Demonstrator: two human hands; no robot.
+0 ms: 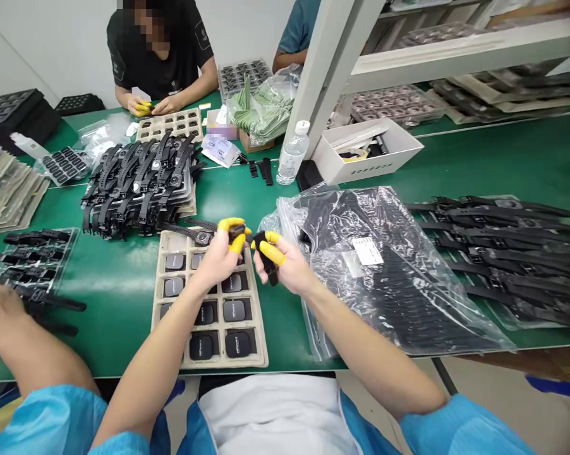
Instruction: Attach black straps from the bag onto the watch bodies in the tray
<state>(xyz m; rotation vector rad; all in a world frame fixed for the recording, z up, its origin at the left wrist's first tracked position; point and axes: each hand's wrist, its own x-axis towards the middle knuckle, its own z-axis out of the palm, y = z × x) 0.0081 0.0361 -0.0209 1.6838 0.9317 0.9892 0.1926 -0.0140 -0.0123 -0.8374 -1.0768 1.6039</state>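
Note:
My left hand (222, 256), yellow covers on its fingertips, grips a small dark watch case (238, 232). Close by on the right, my right hand (287, 264), also with yellow fingertip covers, pinches a black watch strap (267, 262) that hangs down past the fingers. The case and strap are close together, and I cannot tell whether they are joined. Beneath my left forearm lies a beige compartment tray (261, 344) with several dark square watch cases (238, 344). A watch with a strap (202, 237) rests at the tray's far edge.
A clear bag of black straps (399, 278) lies right of my hands, with strapped watches (517, 253) beyond. A stack of watches (143, 183), a bottle (293, 155) and a white box (368, 151) stand behind. A co-worker's hand (0, 309) is at left; another person sits opposite.

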